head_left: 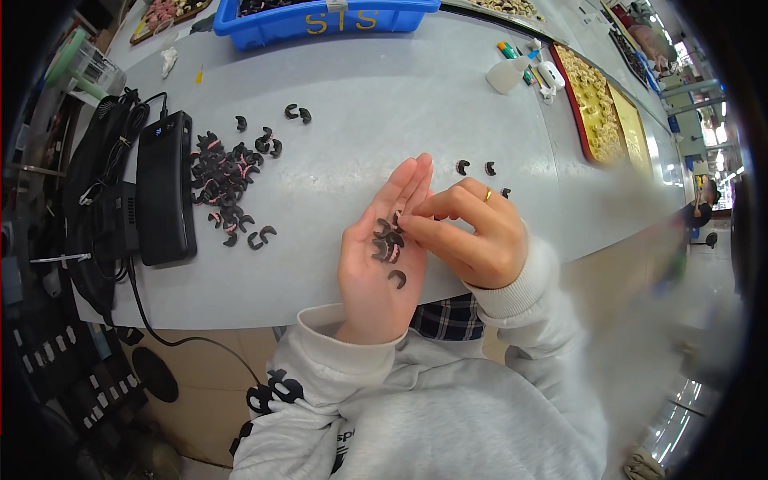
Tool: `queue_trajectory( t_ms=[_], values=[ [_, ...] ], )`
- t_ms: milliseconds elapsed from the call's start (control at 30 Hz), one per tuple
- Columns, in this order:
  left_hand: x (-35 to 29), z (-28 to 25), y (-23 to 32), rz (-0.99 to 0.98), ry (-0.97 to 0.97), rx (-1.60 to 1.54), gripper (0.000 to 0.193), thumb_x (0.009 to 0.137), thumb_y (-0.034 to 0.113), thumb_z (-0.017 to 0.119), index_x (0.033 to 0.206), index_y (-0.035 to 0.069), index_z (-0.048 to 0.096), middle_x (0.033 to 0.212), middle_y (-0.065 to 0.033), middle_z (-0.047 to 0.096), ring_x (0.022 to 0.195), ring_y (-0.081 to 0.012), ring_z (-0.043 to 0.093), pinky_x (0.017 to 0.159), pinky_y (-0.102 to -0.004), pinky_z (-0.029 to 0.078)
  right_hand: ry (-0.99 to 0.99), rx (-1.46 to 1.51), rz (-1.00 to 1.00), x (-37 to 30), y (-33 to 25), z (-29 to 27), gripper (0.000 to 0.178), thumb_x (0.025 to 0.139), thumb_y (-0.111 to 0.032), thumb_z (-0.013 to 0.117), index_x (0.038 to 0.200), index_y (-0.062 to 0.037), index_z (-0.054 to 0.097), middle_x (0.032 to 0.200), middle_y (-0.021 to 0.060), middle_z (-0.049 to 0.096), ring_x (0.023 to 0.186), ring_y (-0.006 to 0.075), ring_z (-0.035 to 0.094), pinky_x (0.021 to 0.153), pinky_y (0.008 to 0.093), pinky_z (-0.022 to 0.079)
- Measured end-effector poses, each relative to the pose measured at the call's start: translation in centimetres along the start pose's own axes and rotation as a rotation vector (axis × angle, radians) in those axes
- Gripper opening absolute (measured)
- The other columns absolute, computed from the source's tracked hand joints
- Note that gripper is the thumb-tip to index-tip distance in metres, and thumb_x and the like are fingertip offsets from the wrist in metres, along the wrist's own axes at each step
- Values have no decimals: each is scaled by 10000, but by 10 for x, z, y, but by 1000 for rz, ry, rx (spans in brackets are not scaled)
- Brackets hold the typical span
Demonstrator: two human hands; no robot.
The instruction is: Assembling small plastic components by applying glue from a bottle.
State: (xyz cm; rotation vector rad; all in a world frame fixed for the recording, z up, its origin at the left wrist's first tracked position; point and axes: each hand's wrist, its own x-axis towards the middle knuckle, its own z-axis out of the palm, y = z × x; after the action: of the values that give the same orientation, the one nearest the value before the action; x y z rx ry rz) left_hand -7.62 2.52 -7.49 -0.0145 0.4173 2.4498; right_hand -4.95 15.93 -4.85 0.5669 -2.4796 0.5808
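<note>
Your left hand is stretched out, palm up, with several small black C-shaped pieces in it — over this palm, your right hand pinches one such piece.

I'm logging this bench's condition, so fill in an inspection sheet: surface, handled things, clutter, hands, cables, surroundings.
Surface: grey tabletop, slightly glossy.
Handled things: dark C-shaped pieces, some pink-edged, heaped at left; several in the left palm, three loose near the right hand.
Clutter: black slab-shaped device at left; whitish bottle toward the far right; blue bin at the far side.
Hands: left hand open, palm up; right hand at a piece over it, grip unclear.
Cables: black cable hanging past the near edge.
Surroundings: red-rimmed tray at right; lower right blurred.
</note>
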Motion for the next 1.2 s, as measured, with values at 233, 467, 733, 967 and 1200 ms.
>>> queue_trajectory(
  t_ms=[233,467,733,967,1200],
  values=[
    [1,-4,-1,22,-31,-28,557,968,273,210,1414,-43,324,1490,-173,308,1405,-258,244,1148,-377,193,19,34,108,4,-6,-2,322,596,27,734,905,-56,702,777,38,610,642,174,545,562,261,436],
    [0,-2,0,15,-11,-37,556,968,275,216,1413,-40,328,1488,-172,314,1405,-260,244,1143,-376,204,34,309,272,3,-8,-2,245,674,73,714,900,-20,691,809,82,609,696,183,591,605,262,463],
    [-2,1,-2,153,44,-120,522,963,213,278,1403,-64,316,1496,-194,283,1413,-270,224,1174,-379,174,85,275,423,2,-4,-3,179,730,54,690,894,-18,690,802,78,611,673,144,563,577,245,438],
    [-2,-4,-5,316,9,-111,525,953,190,292,1399,-87,296,1498,-213,258,1423,-266,198,1199,-375,130,39,-87,574,0,26,7,145,763,-13,684,893,-71,708,725,23,563,633,122,530,549,253,396],
    [-3,-5,-4,267,11,-51,544,957,226,273,1424,-55,277,1514,-181,247,1426,-256,193,1187,-373,150,19,132,334,12,-6,-6,280,688,27,708,955,-57,699,816,66,573,712,187,545,587,271,425]
  ],
)
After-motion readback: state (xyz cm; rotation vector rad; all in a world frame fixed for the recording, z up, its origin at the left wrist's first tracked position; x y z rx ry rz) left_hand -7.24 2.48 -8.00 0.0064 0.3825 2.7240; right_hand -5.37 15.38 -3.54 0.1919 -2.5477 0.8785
